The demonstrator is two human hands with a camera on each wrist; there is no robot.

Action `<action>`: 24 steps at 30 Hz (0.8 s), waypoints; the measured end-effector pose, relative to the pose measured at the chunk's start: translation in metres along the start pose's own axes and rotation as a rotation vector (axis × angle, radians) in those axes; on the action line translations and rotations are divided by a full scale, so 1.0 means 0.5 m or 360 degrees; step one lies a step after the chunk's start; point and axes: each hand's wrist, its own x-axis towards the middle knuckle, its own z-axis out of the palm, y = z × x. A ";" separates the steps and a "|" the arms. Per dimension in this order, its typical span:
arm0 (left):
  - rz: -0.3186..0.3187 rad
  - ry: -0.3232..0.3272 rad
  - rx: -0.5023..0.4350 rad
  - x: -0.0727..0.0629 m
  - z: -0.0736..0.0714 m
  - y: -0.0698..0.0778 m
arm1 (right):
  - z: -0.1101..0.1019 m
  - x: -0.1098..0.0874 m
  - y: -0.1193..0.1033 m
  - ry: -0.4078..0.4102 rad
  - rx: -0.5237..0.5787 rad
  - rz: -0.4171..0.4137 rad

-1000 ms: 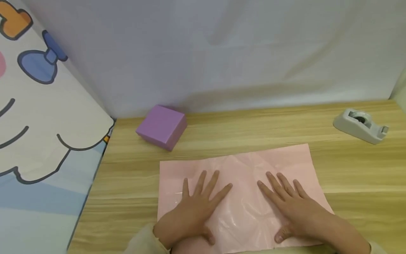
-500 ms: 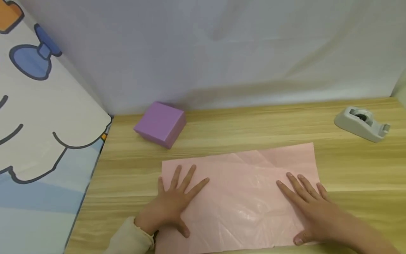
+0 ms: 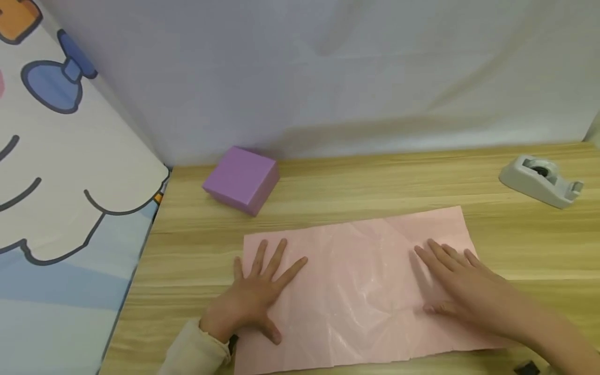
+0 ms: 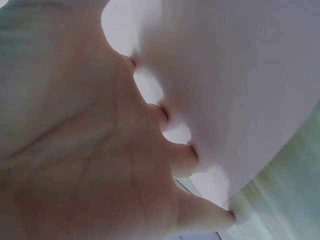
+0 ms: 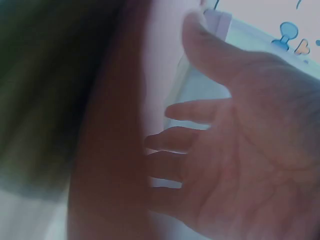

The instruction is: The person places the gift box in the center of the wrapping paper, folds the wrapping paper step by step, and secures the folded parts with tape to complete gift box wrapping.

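Observation:
A creased sheet of pink paper lies flat on the wooden table in the head view. My left hand rests on its left end, fingers straight and spread, with the little finger at the paper's edge. The left wrist view shows the palm raised, with the fingertips down at the sheet. Over the paper's right part is my right hand, fingers extended and closer together, a shadow beside the index finger. In the right wrist view this hand holds nothing; whether it touches the paper is hard to tell.
A purple box stands at the back left of the table. At the back right is a grey tape dispenser. A white cloth hangs behind, and a cartoon-printed sheet borders the left side.
My hands have slid apart across the paper, the left to the left and the right to the right. Latest, the right fingers have drawn closer together. The sheet looks somewhat flatter.

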 end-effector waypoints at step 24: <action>-0.0095 -0.0082 0.0091 0.021 0.014 -0.002 | -0.210 0.383 -0.212 -0.0192 -0.0259 -0.0482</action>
